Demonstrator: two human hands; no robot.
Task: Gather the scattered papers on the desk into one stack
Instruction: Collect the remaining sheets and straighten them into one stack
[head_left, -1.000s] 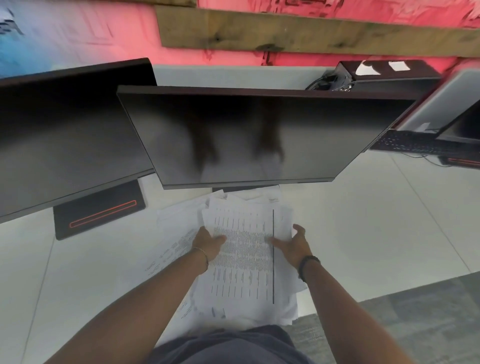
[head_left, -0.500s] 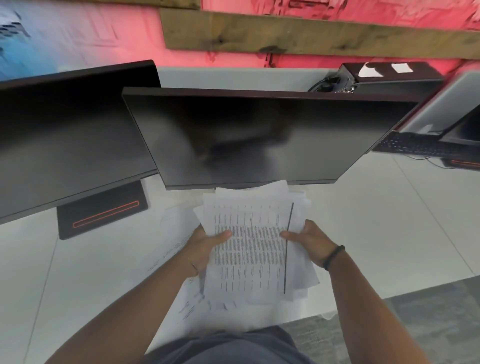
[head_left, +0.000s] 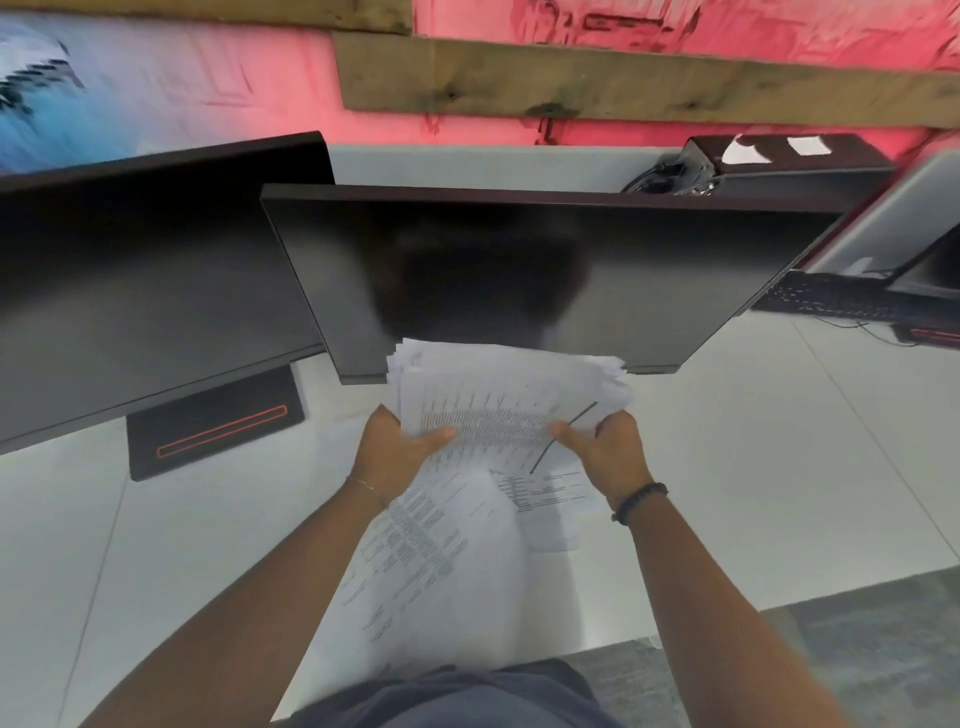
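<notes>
Since half a second ago I see the stack of papers (head_left: 506, 395) has come up off the desk (head_left: 727, 467) and tipped, its top edge now overlapping the bottom edge of the centre monitor (head_left: 519, 275). My left hand (head_left: 395, 452) is clamped on the stack's left edge, thumb lying across the printed top sheet. My right hand (head_left: 602, 447) grips the right edge the same way, thumb on top and fingers curled behind. Below the monitor and nearer me, loose sheets (head_left: 447, 571) hang blurred between my forearms; I cannot tell whether they touch the desk.
</notes>
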